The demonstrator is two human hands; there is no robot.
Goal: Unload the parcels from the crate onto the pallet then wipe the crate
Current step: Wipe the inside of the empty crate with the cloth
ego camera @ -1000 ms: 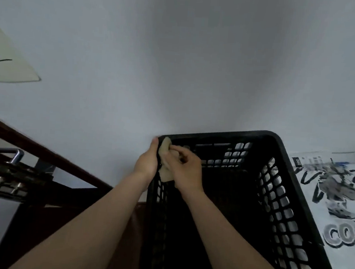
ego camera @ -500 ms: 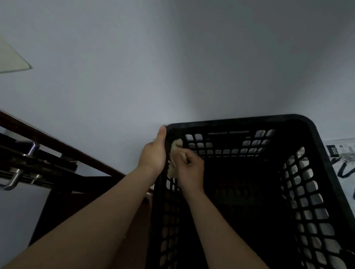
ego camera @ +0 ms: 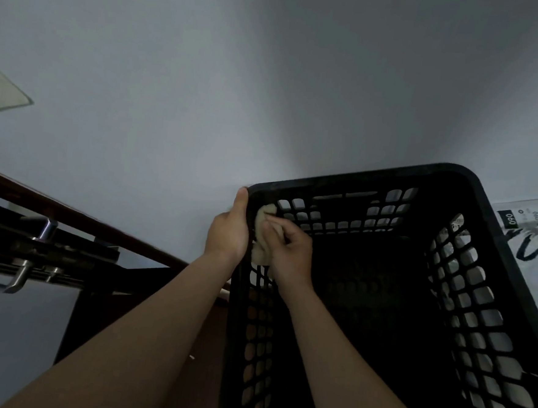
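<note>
The black crate with holes in its sides is seen from above, and nothing can be made out inside it but the dark. Its far left corner is gripped from outside by the left hand. A pale cloth is squeezed in the right hand and pressed on the inside wall there.

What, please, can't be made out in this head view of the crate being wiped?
- Crate floor: too dark to judge clean or empty.
- Cloth: mostly covered by the right hand.
- Left hand fingers: hidden behind the crate's corner.
- Printed parcel: cut off by the right edge.
</note>
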